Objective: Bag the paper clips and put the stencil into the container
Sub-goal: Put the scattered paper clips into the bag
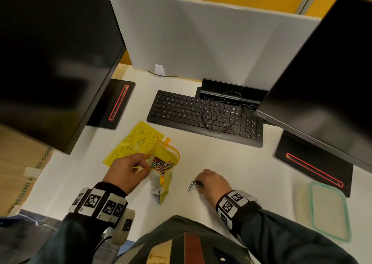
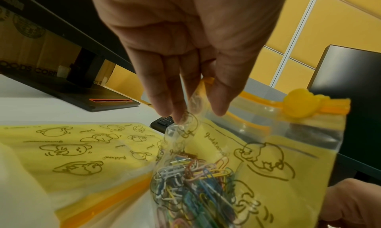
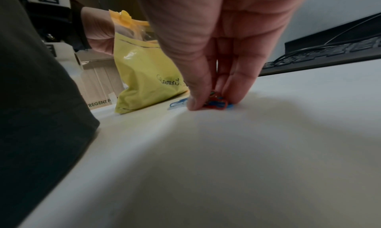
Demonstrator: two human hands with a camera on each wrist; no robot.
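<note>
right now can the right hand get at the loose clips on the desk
Probably yes: the right hand is already down on the loose paper clips, fingertips bunched around them on the bare desk. Nothing lies between; the bag stands apart, to the side.

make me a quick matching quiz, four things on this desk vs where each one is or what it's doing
Things:
1. left hand
2. right hand
3. keyboard
4. container

States:
A. at the desk's right edge
B. pinching loose paper clips on the desk
C. holding the yellow zip bag open
D. in front of the grey divider, with a cable lying on it

Pairs: 1-C, 2-B, 3-D, 4-A
</note>
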